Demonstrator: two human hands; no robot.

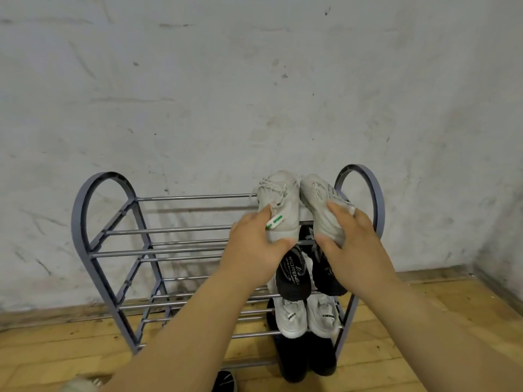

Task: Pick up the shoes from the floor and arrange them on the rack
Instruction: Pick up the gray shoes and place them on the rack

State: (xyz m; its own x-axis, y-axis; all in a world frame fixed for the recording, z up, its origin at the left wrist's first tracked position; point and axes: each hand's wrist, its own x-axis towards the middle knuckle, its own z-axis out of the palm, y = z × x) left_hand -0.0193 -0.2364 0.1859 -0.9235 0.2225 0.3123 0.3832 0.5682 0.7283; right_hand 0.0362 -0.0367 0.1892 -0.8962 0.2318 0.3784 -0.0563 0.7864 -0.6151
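Observation:
A grey metal shoe rack (93,216) with several tiers stands against the wall. My left hand (254,244) grips the heel of a light grey sneaker (280,199) on the right end of the top tier. My right hand (351,241) grips the heel of its twin sneaker (317,196) right beside it. Both sneakers point toes toward the wall. Below them sit a pair of black shoes (291,275), then a pair of white shoes (291,318), then a dark pair (294,360) on the lowest tier.
The left half of every tier holds nothing. On the wooden floor (56,349) near the bottom edge lie a black shoe (226,381) and part of a pale shoe (79,387). A scuffed white wall (254,94) backs the rack, with a corner at the right.

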